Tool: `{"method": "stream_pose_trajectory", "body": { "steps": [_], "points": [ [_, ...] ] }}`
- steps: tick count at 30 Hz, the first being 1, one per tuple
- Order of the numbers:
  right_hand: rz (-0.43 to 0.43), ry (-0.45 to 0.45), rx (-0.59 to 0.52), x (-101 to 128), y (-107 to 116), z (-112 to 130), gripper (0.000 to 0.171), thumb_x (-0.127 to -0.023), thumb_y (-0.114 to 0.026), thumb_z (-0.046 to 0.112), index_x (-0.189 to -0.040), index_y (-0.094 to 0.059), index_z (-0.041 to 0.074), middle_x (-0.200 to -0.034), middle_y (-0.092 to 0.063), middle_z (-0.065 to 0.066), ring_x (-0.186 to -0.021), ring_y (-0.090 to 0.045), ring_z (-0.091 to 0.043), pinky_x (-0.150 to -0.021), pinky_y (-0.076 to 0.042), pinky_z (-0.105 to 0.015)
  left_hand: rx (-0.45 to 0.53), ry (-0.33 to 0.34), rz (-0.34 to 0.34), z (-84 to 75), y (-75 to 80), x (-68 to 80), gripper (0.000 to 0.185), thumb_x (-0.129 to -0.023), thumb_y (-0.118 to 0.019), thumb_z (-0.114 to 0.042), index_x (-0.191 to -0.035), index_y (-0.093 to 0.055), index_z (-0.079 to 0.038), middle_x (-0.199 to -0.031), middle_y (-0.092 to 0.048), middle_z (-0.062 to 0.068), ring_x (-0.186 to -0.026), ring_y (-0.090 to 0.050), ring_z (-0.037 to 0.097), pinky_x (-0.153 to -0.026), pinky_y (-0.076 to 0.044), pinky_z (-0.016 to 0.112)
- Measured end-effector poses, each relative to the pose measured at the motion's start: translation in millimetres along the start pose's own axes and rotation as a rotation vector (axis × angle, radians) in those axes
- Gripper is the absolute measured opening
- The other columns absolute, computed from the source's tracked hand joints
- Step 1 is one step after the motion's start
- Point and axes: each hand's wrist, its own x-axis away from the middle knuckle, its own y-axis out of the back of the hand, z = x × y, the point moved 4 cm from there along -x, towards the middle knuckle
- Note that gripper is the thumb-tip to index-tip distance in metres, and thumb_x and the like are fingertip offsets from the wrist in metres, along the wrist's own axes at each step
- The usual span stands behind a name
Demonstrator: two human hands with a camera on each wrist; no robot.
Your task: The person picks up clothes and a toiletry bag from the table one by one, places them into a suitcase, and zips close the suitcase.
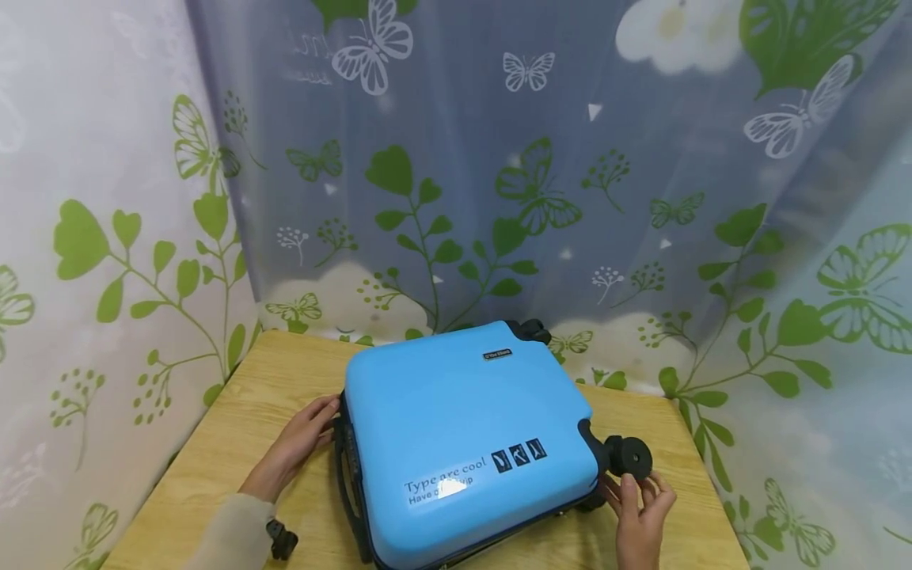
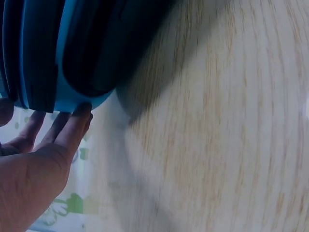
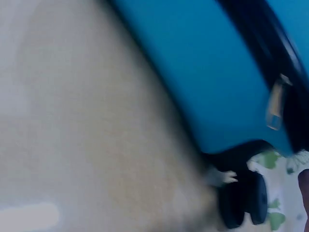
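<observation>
A small blue hard-shell suitcase (image 1: 463, 427) lies flat on a wooden table (image 1: 264, 419), with black print on its lid. My left hand (image 1: 302, 439) rests with straight fingers against the suitcase's left side, near its black handle (image 1: 347, 475). In the left wrist view the fingertips (image 2: 79, 113) touch the blue edge of the suitcase (image 2: 58, 53). My right hand (image 1: 641, 507) sits at the near right corner, fingers loosely spread just under a black wheel (image 1: 628, 457). The right wrist view is blurred and shows the suitcase (image 3: 203, 72) and a wheel (image 3: 244, 198).
A curtain (image 1: 456, 158) printed with green leaves and butterflies hangs close behind and around the table. Another black wheel (image 1: 530, 328) sticks out at the suitcase's far corner. Bare tabletop lies to the left of the suitcase; the table's right edge (image 1: 705, 475) is near my right hand.
</observation>
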Motion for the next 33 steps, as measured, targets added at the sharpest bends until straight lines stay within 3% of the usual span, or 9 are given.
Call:
{"method": "stream_pose_trajectory", "body": {
  "steps": [4,9,14,18,22,25,29,33],
  "points": [
    [0.108,-0.028,0.035,-13.8,1.8,10.7,0.072,-0.117,-0.050,0.031,-0.173,-0.007,0.013,-0.170,-0.026,-0.032,-0.114,-0.055,0.012,-0.090,-0.059,-0.013,-0.026,-0.020,0.001,-6.5,-2.9,6.7,0.063,-0.119,-0.044,-0.041,-0.170,-0.033,-0.005,-0.176,-0.029,0.028,-0.161,-0.034,0.050,-0.127,-0.039,0.063],
    [0.225,-0.014,0.099,-28.5,0.1,19.1,0.064,-0.119,-0.045,0.037,-0.173,-0.020,0.017,-0.171,-0.034,-0.018,-0.130,-0.048,0.007,-0.101,-0.053,-0.009,-0.098,-0.064,0.009,-20.5,-12.0,18.5,0.067,-0.119,-0.042,-0.043,-0.174,-0.021,-0.011,-0.180,-0.020,0.025,-0.165,-0.023,0.051,-0.129,-0.031,0.068],
    [0.308,0.073,0.149,-44.3,1.0,26.2,0.053,-0.120,-0.042,0.035,-0.161,-0.046,0.003,-0.151,-0.057,0.006,-0.131,-0.056,0.010,-0.103,-0.052,-0.009,-0.142,-0.048,0.011,-26.0,-19.2,29.0,0.072,-0.118,-0.040,-0.049,-0.177,-0.015,-0.017,-0.183,-0.012,0.020,-0.167,-0.016,0.048,-0.132,-0.024,0.066],
    [0.480,0.100,0.045,-60.5,-0.5,32.1,0.053,-0.121,-0.040,0.029,-0.154,-0.049,-0.012,-0.143,-0.066,0.012,-0.131,-0.066,0.003,-0.104,-0.057,-0.019,-0.146,-0.049,0.019,-27.0,-23.2,35.5,0.075,-0.117,-0.040,-0.051,-0.177,-0.012,-0.016,-0.183,-0.008,0.021,-0.167,-0.012,0.050,-0.132,-0.023,0.068],
    [0.680,-0.008,-0.070,-76.2,-4.5,34.2,0.059,-0.122,-0.034,0.031,-0.158,-0.040,-0.015,-0.143,-0.068,0.015,-0.131,-0.068,-0.003,-0.106,-0.059,-0.025,-0.096,-0.046,0.040,-28.5,-27.4,41.4,0.080,-0.116,-0.038,-0.057,-0.177,-0.008,-0.014,-0.182,-0.003,0.025,-0.166,-0.010,0.055,-0.125,-0.030,0.076],
    [0.770,-0.105,-0.053,-84.2,-7.2,31.5,0.059,-0.122,-0.030,0.037,-0.164,-0.041,-0.003,-0.142,-0.067,0.021,-0.130,-0.066,0.001,-0.107,-0.057,-0.024,-0.062,-0.030,0.070,-29.7,-30.3,46.8,0.086,-0.114,-0.037,-0.062,-0.177,-0.004,-0.013,-0.181,0.002,0.027,-0.165,-0.007,0.058,-0.118,-0.035,0.082],
    [0.825,-0.209,-0.016,-90.0,-11.2,24.7,0.054,-0.121,-0.029,0.043,-0.166,-0.046,0.017,-0.144,-0.062,0.023,-0.131,-0.062,0.005,-0.109,-0.055,-0.025,-0.021,0.015,0.116,-30.2,-33.4,53.3,0.092,-0.112,-0.038,-0.069,-0.177,0.003,-0.018,-0.181,0.009,0.026,-0.165,-0.001,0.058,-0.112,-0.038,0.086],
    [0.814,-0.278,0.007,-91.1,-14.3,20.6,0.059,-0.120,-0.028,0.049,-0.168,-0.038,0.018,-0.163,-0.050,0.000,-0.132,-0.061,0.004,-0.113,-0.052,-0.032,0.027,0.029,0.149,-29.3,-35.8,55.0,0.093,-0.111,-0.038,-0.069,-0.176,0.009,-0.022,-0.181,0.015,0.024,-0.166,0.005,0.057,-0.112,-0.036,0.087]
  ]
}}
